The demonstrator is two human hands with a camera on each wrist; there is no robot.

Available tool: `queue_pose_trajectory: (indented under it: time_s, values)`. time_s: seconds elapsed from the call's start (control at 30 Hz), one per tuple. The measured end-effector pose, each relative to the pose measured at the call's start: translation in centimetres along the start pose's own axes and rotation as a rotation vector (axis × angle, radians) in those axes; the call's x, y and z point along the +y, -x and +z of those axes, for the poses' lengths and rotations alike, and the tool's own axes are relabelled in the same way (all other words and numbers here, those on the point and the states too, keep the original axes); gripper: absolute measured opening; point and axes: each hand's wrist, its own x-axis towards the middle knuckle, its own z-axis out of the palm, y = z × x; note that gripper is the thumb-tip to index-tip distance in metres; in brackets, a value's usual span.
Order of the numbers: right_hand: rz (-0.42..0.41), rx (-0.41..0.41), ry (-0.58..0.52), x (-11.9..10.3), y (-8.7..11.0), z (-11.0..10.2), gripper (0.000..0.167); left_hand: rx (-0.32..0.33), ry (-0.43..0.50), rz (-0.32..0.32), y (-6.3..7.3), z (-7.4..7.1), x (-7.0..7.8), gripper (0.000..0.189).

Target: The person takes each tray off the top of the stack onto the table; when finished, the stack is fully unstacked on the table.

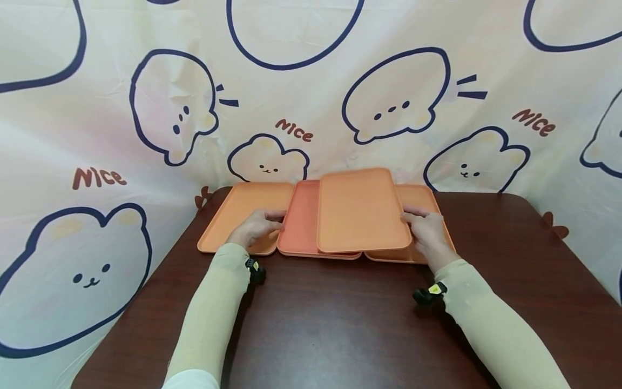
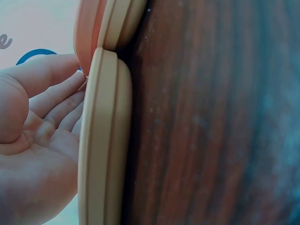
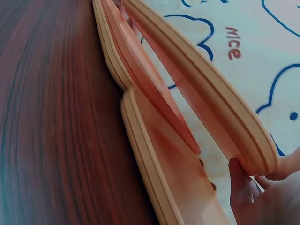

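Observation:
An orange tray is raised and tilted above the others, its right edge pinched between the thumb and fingers of my right hand. In the right wrist view a gap shows between this lifted tray and the trays below it. Partly under it lies a coral tray, stacked on another orange tray whose rim shows in the left wrist view. My left hand reaches over the left orange tray and pinches the coral tray's left edge. The contact points of the left fingers are partly hidden.
A further orange tray lies on the right, partly covered by the raised tray and my right hand. All stand near the far edge of a dark wooden table. Behind hangs a pale cloth with cartoon drawings.

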Motion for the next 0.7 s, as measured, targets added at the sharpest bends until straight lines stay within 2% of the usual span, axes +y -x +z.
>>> queue_pose_trajectory:
  time_s: [0.27, 0.5, 0.7]
  values:
    - [0.065, 0.059, -0.038, -1.0, -0.6, -4.1, 0.05, 0.003, 0.049, -0.011, 0.1, 0.0, -0.1, 0.056]
    - [0.116, 0.101, -0.027, -1.4, -1.3, -8.6, 0.049, 0.003, 0.03, 0.009, 0.0, 0.0, -0.2, 0.057]
    - [0.125, 0.146, -0.076, -1.4, -2.3, -12.5, 0.052, 0.008, 0.031, -0.01, 0.1, 0.0, -0.1, 0.057]
